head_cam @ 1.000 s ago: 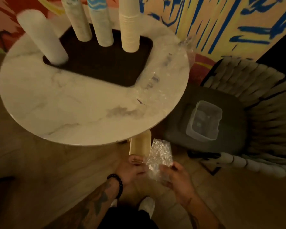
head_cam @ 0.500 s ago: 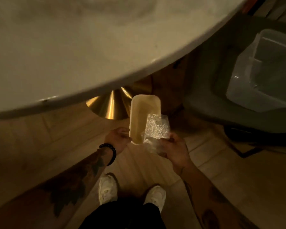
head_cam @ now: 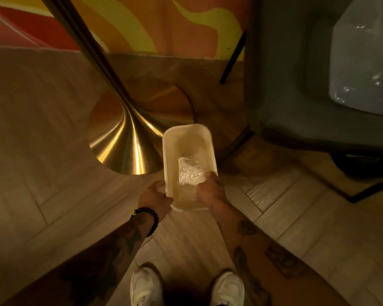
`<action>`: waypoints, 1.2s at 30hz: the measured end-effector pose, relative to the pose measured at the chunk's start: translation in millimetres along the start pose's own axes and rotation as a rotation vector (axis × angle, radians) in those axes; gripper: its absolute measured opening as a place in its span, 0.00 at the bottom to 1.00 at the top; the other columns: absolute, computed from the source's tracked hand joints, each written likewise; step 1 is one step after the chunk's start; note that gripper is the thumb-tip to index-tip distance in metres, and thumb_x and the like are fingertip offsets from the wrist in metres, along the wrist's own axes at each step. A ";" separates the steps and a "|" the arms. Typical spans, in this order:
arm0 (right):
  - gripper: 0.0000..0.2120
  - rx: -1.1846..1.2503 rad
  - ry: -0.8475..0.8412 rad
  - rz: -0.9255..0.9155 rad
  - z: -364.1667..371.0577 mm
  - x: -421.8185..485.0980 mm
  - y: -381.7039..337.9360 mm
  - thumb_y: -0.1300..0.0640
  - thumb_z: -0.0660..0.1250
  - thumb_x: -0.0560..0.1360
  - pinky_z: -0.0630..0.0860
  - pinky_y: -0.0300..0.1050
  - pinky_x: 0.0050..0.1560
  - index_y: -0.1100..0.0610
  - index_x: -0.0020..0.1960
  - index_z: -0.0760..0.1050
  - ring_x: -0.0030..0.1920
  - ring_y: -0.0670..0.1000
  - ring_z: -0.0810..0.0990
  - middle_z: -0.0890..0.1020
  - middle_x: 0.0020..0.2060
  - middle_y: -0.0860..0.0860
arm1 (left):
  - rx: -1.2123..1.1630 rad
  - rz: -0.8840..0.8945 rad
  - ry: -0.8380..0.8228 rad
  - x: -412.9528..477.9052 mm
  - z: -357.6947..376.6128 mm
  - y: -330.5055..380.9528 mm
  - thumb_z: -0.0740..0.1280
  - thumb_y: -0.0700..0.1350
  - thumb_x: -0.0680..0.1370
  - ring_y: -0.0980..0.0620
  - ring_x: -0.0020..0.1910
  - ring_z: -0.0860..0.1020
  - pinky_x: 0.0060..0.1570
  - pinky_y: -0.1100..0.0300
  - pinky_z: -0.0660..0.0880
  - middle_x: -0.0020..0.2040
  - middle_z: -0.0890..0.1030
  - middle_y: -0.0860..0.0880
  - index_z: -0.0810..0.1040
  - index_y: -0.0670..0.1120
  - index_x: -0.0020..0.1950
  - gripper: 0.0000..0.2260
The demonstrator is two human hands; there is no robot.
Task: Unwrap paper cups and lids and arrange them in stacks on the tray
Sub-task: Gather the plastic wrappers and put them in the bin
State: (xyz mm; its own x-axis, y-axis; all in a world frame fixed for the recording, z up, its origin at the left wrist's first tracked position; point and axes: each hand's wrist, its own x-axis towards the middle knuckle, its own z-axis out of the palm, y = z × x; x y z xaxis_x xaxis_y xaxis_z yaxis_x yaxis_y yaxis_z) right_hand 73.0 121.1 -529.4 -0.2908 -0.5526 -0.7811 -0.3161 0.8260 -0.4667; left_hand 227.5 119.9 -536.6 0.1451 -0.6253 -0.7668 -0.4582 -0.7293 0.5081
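Observation:
A cream plastic bin (head_cam: 187, 138) is low over the wooden floor, below the table. My left hand (head_cam: 156, 195) grips its near left rim. Crumpled clear plastic wrap (head_cam: 189, 171) lies inside the bin. My right hand (head_cam: 209, 189) reaches over the near right rim into the bin, its curled fingers on the wrap. The tray, the cups and the lids are out of view.
The table's brass pedestal base (head_cam: 128, 140) stands just left of the bin. A dark grey chair (head_cam: 281, 85) with a clear plastic container (head_cam: 363, 56) on its seat is at the right. My white shoes (head_cam: 186, 288) are below.
The view dropped from the tabletop to the floor under it. My right hand carried the wrap from beside the bin down into it. My left hand stayed on the bin.

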 end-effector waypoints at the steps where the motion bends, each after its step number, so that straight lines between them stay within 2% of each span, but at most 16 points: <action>1: 0.23 0.003 0.013 0.009 2.9 2.4 -0.9 0.63 0.57 0.81 0.71 0.47 0.65 0.58 0.76 0.62 0.69 0.62 0.72 0.70 0.72 0.60 | 0.007 0.016 0.015 1.5 1.1 -0.5 0.70 0.32 0.73 0.43 0.43 0.84 0.48 0.43 0.82 0.47 0.84 0.43 0.74 0.48 0.67 0.24; 7: 0.18 -0.043 0.052 0.003 16.2 16.1 -8.8 0.62 0.58 0.82 0.72 0.48 0.62 0.61 0.71 0.65 0.68 0.62 0.74 0.72 0.69 0.62 | -0.011 0.025 0.012 2.3 0.7 -3.7 0.70 0.31 0.74 0.44 0.44 0.83 0.50 0.42 0.82 0.42 0.82 0.48 0.75 0.50 0.58 0.19; 14: 0.22 -0.137 -0.047 0.028 12.2 15.0 -12.8 0.59 0.58 0.83 0.70 0.48 0.64 0.64 0.75 0.59 0.71 0.63 0.71 0.69 0.72 0.63 | -0.041 0.006 -0.008 -1.8 -0.9 -2.5 0.71 0.31 0.74 0.42 0.48 0.82 0.52 0.42 0.81 0.44 0.81 0.48 0.75 0.50 0.58 0.19; 19: 0.22 -0.210 -0.061 -0.008 -6.3 -2.8 -16.8 0.58 0.57 0.83 0.70 0.49 0.64 0.64 0.74 0.60 0.71 0.63 0.71 0.69 0.72 0.63 | 0.001 0.007 0.008 -15.8 -12.2 10.7 0.70 0.32 0.75 0.43 0.47 0.81 0.54 0.43 0.81 0.42 0.81 0.48 0.74 0.49 0.60 0.18; 22: 0.23 -0.235 -0.080 -0.036 -24.2 -22.3 -22.6 0.57 0.57 0.82 0.69 0.48 0.66 0.62 0.75 0.61 0.72 0.63 0.69 0.68 0.73 0.62 | 0.076 0.051 0.042 -25.6 -24.7 19.3 0.71 0.38 0.71 0.43 0.53 0.81 0.58 0.45 0.79 0.52 0.83 0.47 0.75 0.49 0.60 0.18; 24: 0.22 -0.257 -0.094 -0.062 -37.7 -39.3 -27.3 0.58 0.58 0.82 0.68 0.47 0.66 0.61 0.75 0.62 0.72 0.63 0.69 0.68 0.73 0.62 | 0.175 0.107 0.052 -43.5 -34.1 32.6 0.70 0.39 0.72 0.43 0.56 0.81 0.59 0.50 0.77 0.57 0.82 0.46 0.76 0.49 0.64 0.20; 26: 0.22 -0.277 -0.110 -0.087 -51.6 -59.4 -31.6 0.58 0.58 0.81 0.68 0.47 0.67 0.61 0.75 0.64 0.72 0.63 0.69 0.68 0.73 0.62 | 0.283 0.176 0.048 -67.7 -44.0 47.5 0.70 0.39 0.76 0.43 0.59 0.80 0.58 0.55 0.76 0.60 0.81 0.44 0.76 0.46 0.68 0.21; 30: 0.22 -0.293 -0.137 -0.123 -87.7 -116.4 -45.1 0.60 0.58 0.82 0.69 0.49 0.68 0.62 0.75 0.64 0.71 0.62 0.71 0.70 0.72 0.62 | 0.378 0.268 0.000 -131.7 -59.3 82.6 0.69 0.39 0.77 0.44 0.59 0.80 0.60 0.53 0.75 0.61 0.82 0.43 0.77 0.43 0.67 0.18; 31: 0.23 -0.297 -0.147 -0.123 -98.0 -135.1 -49.2 0.60 0.58 0.82 0.69 0.49 0.69 0.62 0.76 0.63 0.71 0.62 0.71 0.71 0.72 0.62 | 0.407 0.287 -0.030 -150.5 -62.6 93.0 0.68 0.39 0.78 0.45 0.60 0.80 0.60 0.56 0.75 0.62 0.81 0.45 0.77 0.43 0.67 0.17; 32: 0.23 -0.301 -0.154 -0.130 -108.5 -154.8 -52.8 0.60 0.58 0.82 0.70 0.48 0.69 0.62 0.76 0.63 0.70 0.61 0.71 0.71 0.71 0.61 | 0.437 0.307 -0.066 -170.4 -65.9 102.3 0.68 0.40 0.78 0.48 0.59 0.79 0.58 0.62 0.75 0.62 0.81 0.48 0.78 0.43 0.65 0.15; 33: 0.22 -0.292 -0.159 -0.136 -119.1 -174.5 -57.5 0.60 0.59 0.82 0.70 0.48 0.69 0.62 0.76 0.64 0.70 0.61 0.71 0.72 0.71 0.60 | 0.449 0.324 -0.094 -191.8 -69.9 112.9 0.67 0.40 0.79 0.52 0.58 0.78 0.52 0.72 0.73 0.62 0.80 0.51 0.79 0.44 0.64 0.13; 34: 0.22 -0.269 -0.155 -0.146 -131.4 -195.5 -61.6 0.61 0.60 0.82 0.71 0.48 0.68 0.62 0.75 0.66 0.70 0.61 0.72 0.73 0.70 0.60 | 0.434 0.330 -0.125 -213.9 -73.2 123.6 0.67 0.40 0.79 0.55 0.56 0.77 0.44 0.77 0.71 0.59 0.80 0.54 0.79 0.44 0.62 0.12; 36: 0.19 -0.208 -0.106 -0.170 -156.2 -234.4 -71.1 0.63 0.62 0.80 0.72 0.48 0.66 0.63 0.71 0.71 0.68 0.61 0.74 0.75 0.67 0.60 | 0.391 0.338 -0.180 -254.9 -79.8 146.0 0.69 0.41 0.78 0.56 0.53 0.77 0.34 0.76 0.69 0.53 0.80 0.55 0.79 0.47 0.62 0.12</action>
State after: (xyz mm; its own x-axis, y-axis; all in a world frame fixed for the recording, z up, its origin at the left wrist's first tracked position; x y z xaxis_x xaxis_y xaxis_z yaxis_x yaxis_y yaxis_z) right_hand 22.6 174.5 -248.3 -0.1252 -0.6575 -0.7430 -0.5342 0.6757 -0.5080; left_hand 193.6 150.7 -235.7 -0.2029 -0.7248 -0.6584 -0.7500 -0.3173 0.5803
